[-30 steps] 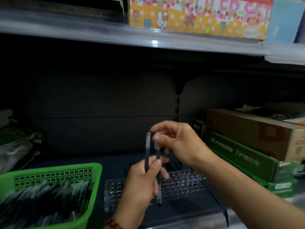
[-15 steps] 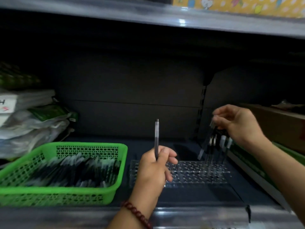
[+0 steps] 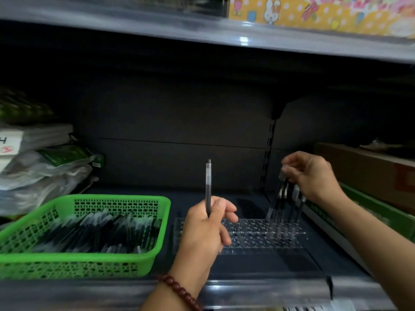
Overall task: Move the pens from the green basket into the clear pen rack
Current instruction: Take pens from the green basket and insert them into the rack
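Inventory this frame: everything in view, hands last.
green basket: one, green, shelf left
basket pens: many, dark, in basket
clear pen rack: one, clear, right of basket
racked pens: several, dark, rack's far-right corner
brown box: one, brown, far right
green box: one, green, below brown box
plastic bags: few, whitish, far left
patterned box: one, yellow, upper shelf
bracelet: one, dark red, left wrist
left hand: one, grips upright pen
right hand: one, fingers pinch tilted pen

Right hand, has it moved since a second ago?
Yes. Judged against the clear pen rack, the right hand has shifted rightward, from beside the left hand to the rack's far right corner, where it pinches a leaning pen.
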